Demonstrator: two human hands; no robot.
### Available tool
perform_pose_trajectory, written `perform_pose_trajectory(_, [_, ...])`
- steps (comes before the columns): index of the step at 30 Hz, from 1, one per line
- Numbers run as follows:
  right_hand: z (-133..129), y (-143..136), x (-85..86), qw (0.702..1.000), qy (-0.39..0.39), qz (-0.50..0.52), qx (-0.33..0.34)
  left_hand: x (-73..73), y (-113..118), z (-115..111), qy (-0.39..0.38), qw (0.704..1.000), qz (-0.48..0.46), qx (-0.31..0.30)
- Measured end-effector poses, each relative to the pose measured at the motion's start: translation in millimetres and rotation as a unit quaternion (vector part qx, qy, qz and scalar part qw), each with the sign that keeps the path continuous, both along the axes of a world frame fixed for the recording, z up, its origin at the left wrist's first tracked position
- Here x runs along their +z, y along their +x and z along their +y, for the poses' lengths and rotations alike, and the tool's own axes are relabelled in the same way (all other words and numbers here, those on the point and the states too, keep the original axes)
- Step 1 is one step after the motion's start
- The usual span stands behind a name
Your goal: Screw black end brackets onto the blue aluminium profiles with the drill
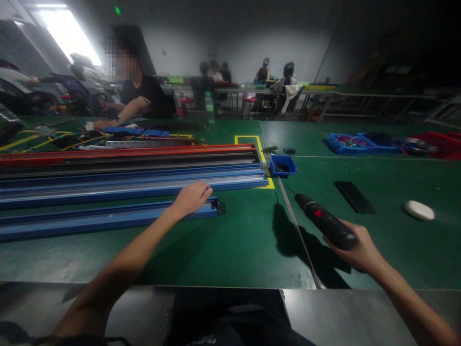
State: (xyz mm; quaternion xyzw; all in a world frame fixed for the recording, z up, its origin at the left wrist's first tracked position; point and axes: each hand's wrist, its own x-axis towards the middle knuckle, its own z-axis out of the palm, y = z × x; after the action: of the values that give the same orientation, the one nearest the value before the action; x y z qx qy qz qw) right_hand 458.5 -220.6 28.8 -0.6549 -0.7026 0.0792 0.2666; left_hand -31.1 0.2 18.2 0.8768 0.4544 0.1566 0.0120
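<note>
A blue aluminium rail [126, 218] lies across the left of the green table, with a black end piece [221, 207] at its right end. My left hand [194, 197] rests over the rail near that end, its fingers curled down round the far edge. Over the right part of the table my right hand [355, 247] is wrapped round a black electric screwdriver [326, 222], whose thin bit points up and left. Beyond the near rail lie more blue rails [144, 185] and orange rails [144, 151]. A small blue bin [283, 166] with black parts stands past their right ends.
A black phone-like slab [355, 197] and a white rounded object [419, 210] lie at the right. Farther back are blue trays [347, 144] and a red tray [439, 144]. A person [144, 96] works across the table at the left, near wires.
</note>
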Motion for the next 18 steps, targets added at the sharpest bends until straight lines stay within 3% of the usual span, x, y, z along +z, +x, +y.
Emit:
perform_pose_trajectory(3, [2.8,3.1,-7.3,0.988,0.045,-0.139,0.043,-0.4,-39.6,-5.2,0.021,0.999,0.035,-0.029])
perform_pose_trajectory(8, [13.2,-2.2,-10.8,0.954,0.017,-0.293,0.053,-16.3,-110.7,-13.8,0.069,0.99,0.113,-0.041])
perform_pose_trajectory(11, [21.6,-5.3,-12.5,0.945,0.014,-0.321,0.061,-20.6,-143.7,-21.8,0.056,0.99,0.13,-0.028])
perform_pose_trajectory(18, [45.7,-5.8,-18.6,0.941,-0.034,-0.33,0.064,-11.1,-192.7,-31.0,0.011,0.982,0.186,0.028])
